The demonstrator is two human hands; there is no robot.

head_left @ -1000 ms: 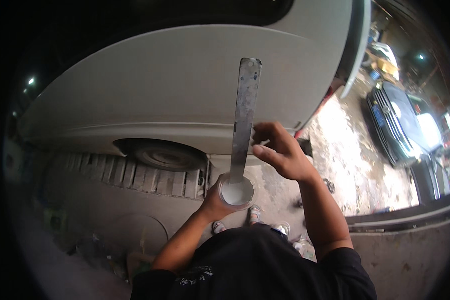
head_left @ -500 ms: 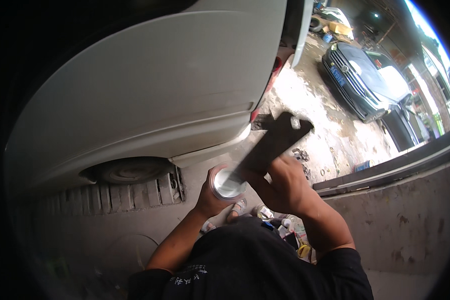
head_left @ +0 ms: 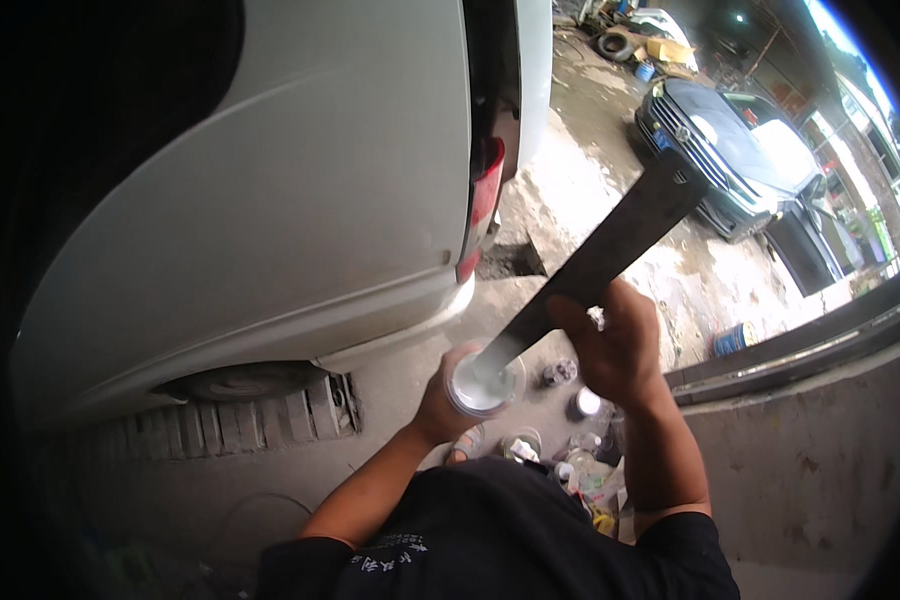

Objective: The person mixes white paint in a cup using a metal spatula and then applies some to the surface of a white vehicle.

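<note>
My left hand [head_left: 438, 408] is wrapped around the side of a clear cup [head_left: 481, 407] with pale, whitish liquid in it, like paint. My right hand [head_left: 618, 342] grips a long, dark, flat stirring stick [head_left: 615, 238] around its lower half. The stick slants down to the left, and its lower end, coated pale, reaches into the cup. Its upper end has a small hole and points up to the right. Both hands are in front of my body, above the concrete floor.
A white van [head_left: 350, 170] with a red tail light [head_left: 486, 183] stands close on the left. Small containers [head_left: 588, 402] and rags are on the floor by my feet. At right runs a low wall [head_left: 790, 430]; beyond are a blue can [head_left: 732, 340] and dark car [head_left: 730, 150].
The stick shows longer and steeper now, and my right hand has moved right. The cup has shifted slightly right. The view has turned, so the van sits further left and more floor containers show.
</note>
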